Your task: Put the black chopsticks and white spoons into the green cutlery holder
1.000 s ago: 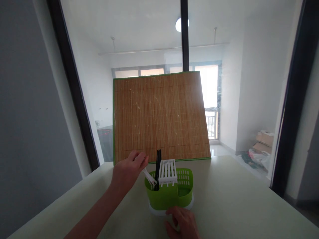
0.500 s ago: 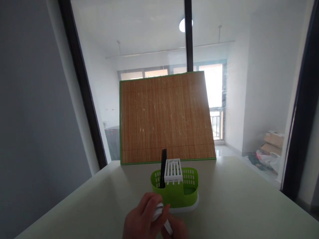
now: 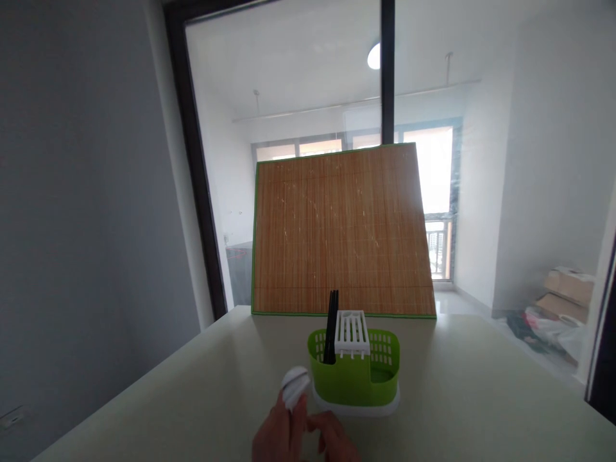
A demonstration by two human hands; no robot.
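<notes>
Starting on the left: the white table [image 3: 202, 386] runs toward the front edge, and the left hand [image 3: 280, 431] is down at the bottom, fingers clamped on some white utensils [image 3: 295, 387]. They look like stacked spoons, rounded ends sticking up past the fingers, but it's blurry and I can't count them. They're outside the caddy, just left of its near side. If that pinch loosens, I'd guess smooth pieces like that would slide over each other and scatter.

Next along, the right hand [image 3: 333, 437] is right beside the left one with its fingers bent. Can't tell whether they've closed on the handle ends or nothing at all. With both hands bunched this tight, one could knock the other's hold loose.

Above that, the black chopsticks [image 3: 330, 333] lean in the left compartment of the green caddy [image 3: 339, 386], tops poking well over the rim. A careless sleeve or knuckle could flick them out. Behind it all, the bamboo mat [image 3: 344, 237] is propped upright, so a hard shove on the caddy could slide it back into that.

The white slotted rack [image 3: 353, 350] sits mid-caddy, and the white base tray [image 3: 359, 410] peeks out underneath. Far right, cardboard boxes [image 3: 568, 285], well clear.
</notes>
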